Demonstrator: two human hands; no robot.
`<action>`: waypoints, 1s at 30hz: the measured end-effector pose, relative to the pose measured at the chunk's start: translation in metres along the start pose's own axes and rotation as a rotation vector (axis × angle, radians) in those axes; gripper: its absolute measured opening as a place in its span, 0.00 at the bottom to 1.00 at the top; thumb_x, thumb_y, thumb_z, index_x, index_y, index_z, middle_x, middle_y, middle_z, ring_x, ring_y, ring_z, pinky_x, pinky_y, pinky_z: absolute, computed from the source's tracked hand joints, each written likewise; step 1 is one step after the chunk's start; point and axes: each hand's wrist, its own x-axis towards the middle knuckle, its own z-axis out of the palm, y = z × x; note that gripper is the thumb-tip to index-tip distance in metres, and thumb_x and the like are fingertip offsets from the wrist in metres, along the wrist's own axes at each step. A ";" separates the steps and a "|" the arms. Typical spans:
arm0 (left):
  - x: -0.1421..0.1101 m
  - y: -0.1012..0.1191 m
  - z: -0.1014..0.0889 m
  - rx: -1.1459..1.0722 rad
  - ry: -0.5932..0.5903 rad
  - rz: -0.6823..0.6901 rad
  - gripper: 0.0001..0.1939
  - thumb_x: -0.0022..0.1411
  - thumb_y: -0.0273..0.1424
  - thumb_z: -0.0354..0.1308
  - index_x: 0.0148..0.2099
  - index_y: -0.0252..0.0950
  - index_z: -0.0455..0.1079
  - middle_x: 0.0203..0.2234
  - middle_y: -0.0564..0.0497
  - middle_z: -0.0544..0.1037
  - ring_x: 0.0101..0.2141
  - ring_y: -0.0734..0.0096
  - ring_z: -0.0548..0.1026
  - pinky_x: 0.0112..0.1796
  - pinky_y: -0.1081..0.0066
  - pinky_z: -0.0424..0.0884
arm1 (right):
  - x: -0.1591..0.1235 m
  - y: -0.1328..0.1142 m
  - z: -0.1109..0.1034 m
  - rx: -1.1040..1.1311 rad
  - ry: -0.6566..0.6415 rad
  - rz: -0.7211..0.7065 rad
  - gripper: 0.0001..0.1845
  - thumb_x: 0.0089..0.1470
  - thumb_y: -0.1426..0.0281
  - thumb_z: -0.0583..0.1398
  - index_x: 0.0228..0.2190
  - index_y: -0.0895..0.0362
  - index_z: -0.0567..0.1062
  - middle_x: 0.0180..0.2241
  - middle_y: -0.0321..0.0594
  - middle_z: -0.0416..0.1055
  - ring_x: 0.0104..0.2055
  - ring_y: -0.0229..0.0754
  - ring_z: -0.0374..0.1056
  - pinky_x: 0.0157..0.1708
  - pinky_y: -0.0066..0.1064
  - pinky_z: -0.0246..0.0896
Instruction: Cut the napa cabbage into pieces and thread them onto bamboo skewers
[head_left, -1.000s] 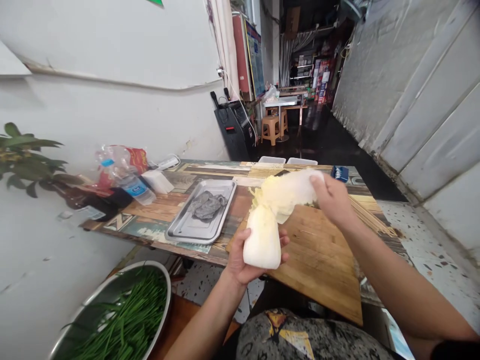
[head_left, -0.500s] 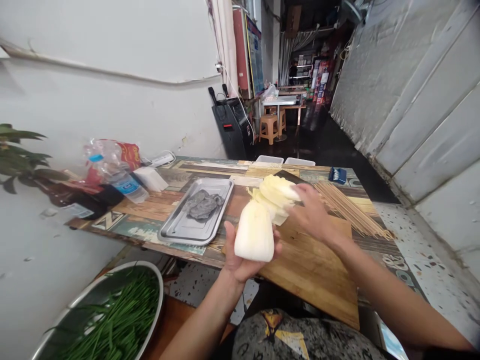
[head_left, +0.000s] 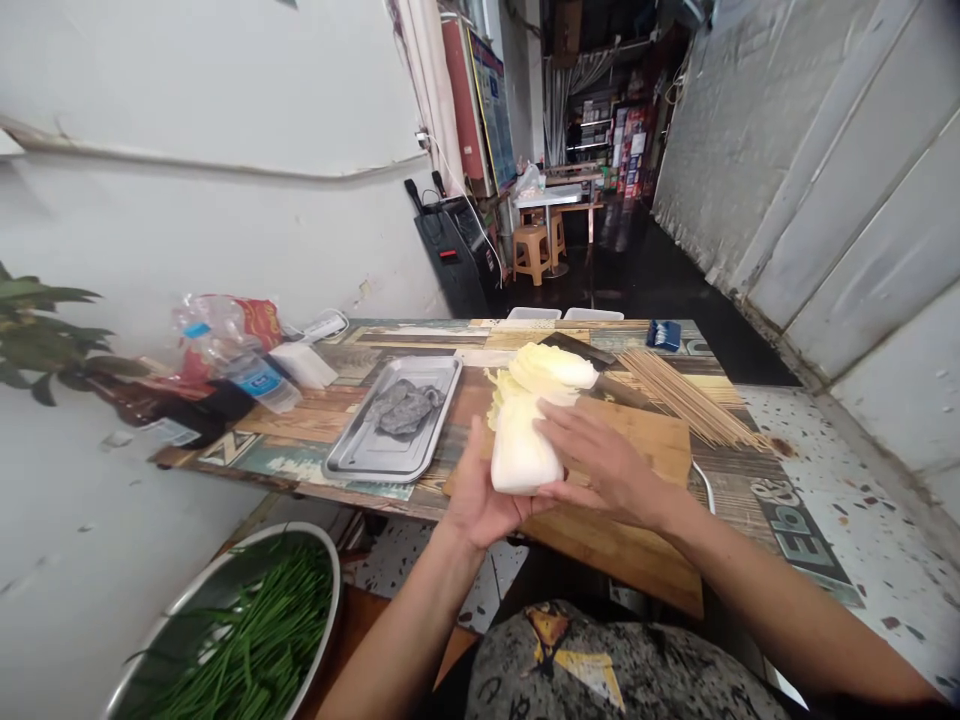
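Note:
A pale napa cabbage (head_left: pixel 523 450), its leafy top pointing away, is held above the near edge of the wooden cutting board (head_left: pixel 637 440). My left hand (head_left: pixel 480 495) cups its base from below and the left, thumb raised along its side. On the other side, my right hand (head_left: pixel 592 455) grips it, fingers over the upper side and thumb near the base. Loose yellow-white cabbage leaves (head_left: pixel 551 370) lie just beyond on the board. Behind them a dark flat blade (head_left: pixel 577 348) shows in part.
Left of the board a metal tray (head_left: pixel 352 455) holds a crumpled grey cloth-like thing (head_left: pixel 405 408). Bamboo skewers (head_left: pixel 686 400) and a small blue box (head_left: pixel 664 335) sit to the right. A bowl of green stalks (head_left: pixel 334 560) stands lower left; a water bottle (head_left: pixel 262 380) is by the wall.
My right hand has come from the loose leaves back to the cabbage and now grips its right side. The cabbage has shifted slightly right and away from me.

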 end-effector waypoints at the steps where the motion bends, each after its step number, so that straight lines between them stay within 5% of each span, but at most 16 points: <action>1: 0.001 -0.003 -0.003 0.010 0.034 0.015 0.25 0.60 0.47 0.58 0.51 0.33 0.69 0.39 0.42 0.80 0.37 0.57 0.78 0.36 0.61 0.74 | -0.001 -0.001 0.001 -0.030 -0.002 -0.002 0.33 0.59 0.55 0.56 0.59 0.61 0.64 0.59 0.59 0.62 0.61 0.54 0.59 0.57 0.51 0.59; 4: 0.004 -0.010 -0.010 0.008 0.064 0.034 0.20 0.60 0.35 0.59 0.53 0.34 0.67 0.41 0.44 0.79 0.40 0.59 0.78 0.44 0.58 0.73 | -0.004 -0.006 0.004 -0.099 0.013 -0.003 0.26 0.62 0.63 0.53 0.58 0.60 0.65 0.55 0.56 0.69 0.57 0.52 0.66 0.53 0.48 0.65; 7: 0.006 -0.013 -0.010 -0.032 -0.005 0.084 0.25 0.58 0.34 0.60 0.57 0.36 0.64 0.43 0.46 0.79 0.44 0.59 0.77 0.48 0.56 0.71 | -0.007 -0.011 0.004 -0.147 0.048 0.066 0.23 0.60 0.69 0.51 0.56 0.60 0.68 0.50 0.54 0.73 0.49 0.52 0.72 0.47 0.46 0.69; 13: 0.000 -0.008 -0.013 0.003 -0.223 -0.067 0.38 0.50 0.41 0.65 0.60 0.31 0.61 0.53 0.35 0.72 0.54 0.48 0.71 0.44 0.65 0.73 | 0.012 0.001 -0.029 -0.079 0.224 0.455 0.18 0.58 0.70 0.51 0.47 0.54 0.75 0.41 0.43 0.78 0.40 0.48 0.75 0.40 0.40 0.71; 17: -0.004 -0.010 -0.033 0.039 -0.341 -0.121 0.48 0.45 0.47 0.67 0.65 0.40 0.55 0.50 0.33 0.73 0.39 0.49 0.79 0.26 0.69 0.73 | 0.048 0.045 -0.053 0.248 0.448 0.751 0.10 0.55 0.70 0.56 0.36 0.58 0.76 0.31 0.41 0.77 0.30 0.45 0.74 0.33 0.38 0.72; 19: -0.005 -0.011 -0.039 0.055 -0.371 -0.108 0.51 0.41 0.49 0.68 0.66 0.44 0.54 0.45 0.35 0.75 0.31 0.54 0.79 0.20 0.71 0.69 | 0.064 0.072 -0.047 0.487 0.549 0.881 0.11 0.55 0.74 0.54 0.40 0.59 0.72 0.34 0.41 0.76 0.28 0.41 0.74 0.32 0.36 0.73; 22: -0.005 -0.012 -0.040 0.021 -0.358 -0.049 0.44 0.44 0.51 0.67 0.61 0.41 0.61 0.40 0.39 0.75 0.28 0.62 0.76 0.21 0.73 0.69 | 0.080 0.104 -0.019 0.473 0.396 1.104 0.20 0.58 0.79 0.48 0.51 0.58 0.64 0.37 0.42 0.77 0.30 0.36 0.75 0.34 0.31 0.73; 25: -0.004 -0.013 -0.035 -0.025 -0.341 -0.011 0.35 0.48 0.50 0.65 0.54 0.37 0.67 0.41 0.41 0.74 0.35 0.63 0.75 0.29 0.71 0.72 | 0.079 0.120 0.006 0.345 0.180 1.201 0.13 0.59 0.75 0.52 0.46 0.63 0.69 0.31 0.48 0.78 0.31 0.44 0.76 0.33 0.34 0.71; 28: -0.002 -0.014 -0.030 -0.031 -0.281 0.054 0.34 0.50 0.46 0.66 0.56 0.37 0.66 0.45 0.41 0.74 0.43 0.59 0.74 0.38 0.65 0.73 | 0.065 0.117 0.005 0.202 0.061 1.199 0.13 0.55 0.67 0.60 0.34 0.67 0.75 0.29 0.58 0.76 0.41 0.58 0.74 0.41 0.43 0.66; 30: 0.001 -0.015 -0.027 -0.039 -0.227 0.104 0.33 0.52 0.42 0.66 0.58 0.38 0.65 0.47 0.41 0.74 0.46 0.57 0.73 0.43 0.61 0.72 | 0.050 0.101 -0.005 0.122 0.024 1.153 0.18 0.55 0.62 0.61 0.38 0.66 0.76 0.33 0.59 0.77 0.47 0.60 0.71 0.47 0.45 0.62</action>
